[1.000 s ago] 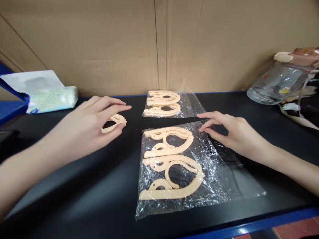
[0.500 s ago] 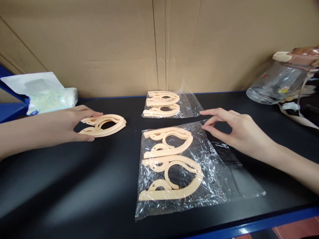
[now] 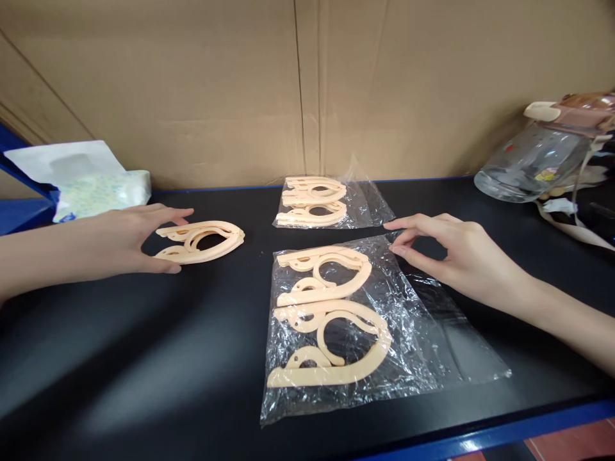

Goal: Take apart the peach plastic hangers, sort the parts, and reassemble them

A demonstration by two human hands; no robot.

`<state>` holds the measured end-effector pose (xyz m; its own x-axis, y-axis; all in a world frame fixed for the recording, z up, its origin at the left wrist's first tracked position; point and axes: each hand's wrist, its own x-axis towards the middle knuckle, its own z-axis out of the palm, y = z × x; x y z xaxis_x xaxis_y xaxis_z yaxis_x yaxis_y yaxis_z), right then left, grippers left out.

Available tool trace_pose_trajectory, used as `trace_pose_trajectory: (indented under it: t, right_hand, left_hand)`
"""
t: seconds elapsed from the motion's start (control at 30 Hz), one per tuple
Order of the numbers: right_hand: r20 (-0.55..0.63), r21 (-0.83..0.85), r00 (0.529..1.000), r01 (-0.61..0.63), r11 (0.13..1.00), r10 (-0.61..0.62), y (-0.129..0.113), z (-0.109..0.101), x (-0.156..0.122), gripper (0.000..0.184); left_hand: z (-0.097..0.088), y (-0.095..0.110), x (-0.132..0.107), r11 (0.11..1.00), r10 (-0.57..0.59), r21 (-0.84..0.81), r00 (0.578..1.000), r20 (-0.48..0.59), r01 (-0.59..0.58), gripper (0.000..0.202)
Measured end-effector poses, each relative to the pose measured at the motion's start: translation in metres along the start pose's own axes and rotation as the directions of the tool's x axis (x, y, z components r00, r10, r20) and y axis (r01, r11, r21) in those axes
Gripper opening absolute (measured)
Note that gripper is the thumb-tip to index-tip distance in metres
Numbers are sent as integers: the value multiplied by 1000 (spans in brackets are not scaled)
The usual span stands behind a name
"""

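A cream folding hanger (image 3: 225, 246), folded up, lies on the black table at the left. My left hand (image 3: 129, 240) is beside it, fingers spread, with the thumb at its near edge and the forefinger just above its far side. In the middle a clear plastic bag (image 3: 418, 346) lies flat with two folded cream hangers (image 3: 369, 358) inside, one behind the other. At the bag's far right corner is my right hand (image 3: 446, 246), thumb and middle finger pinched on the film, forefinger stretched out towards a second bag.
Behind, the second clear bag (image 3: 368, 202) holds more folded hangers (image 3: 317, 198) against the cardboard wall (image 3: 216, 96). A pack of tissues (image 3: 96, 192) stands at the back left. A clear bottle (image 3: 533, 157) with a strap leans at the back right. The table has a blue front edge (image 3: 504, 426).
My left forefinger has lifted slightly off the folded hanger and the hand has opened a little. My right hand, the bags and the hangers have hardly moved.
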<state>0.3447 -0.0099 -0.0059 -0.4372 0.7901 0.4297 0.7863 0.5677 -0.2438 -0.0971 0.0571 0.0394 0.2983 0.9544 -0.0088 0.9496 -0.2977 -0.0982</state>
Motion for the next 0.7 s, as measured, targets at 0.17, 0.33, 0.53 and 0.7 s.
trace_pose_trajectory:
  t: [0.17,0.33,0.53,0.7]
  right_hand:
    - [2,-2,1000,6,1000,-6,-1,0,0,21]
    - [-71,76,997,-18,997,23,-10,-3,4,32]
    - [-190,18,976,116,993,-111,-18,-5,1,29]
    - [-133,-25,957,258,966,-259,-30,-5,-5,32]
  left_hand:
    - [-1,-5,1,997,68,36,994,88,-71,72]
    - [-10,20,-2,998,56,12,998,-38,-55,62]
    - [-14,68,-14,972,214,-43,944,-253,-232,60]
    - [3,111,-34,916,305,-111,848,-435,-386,56]
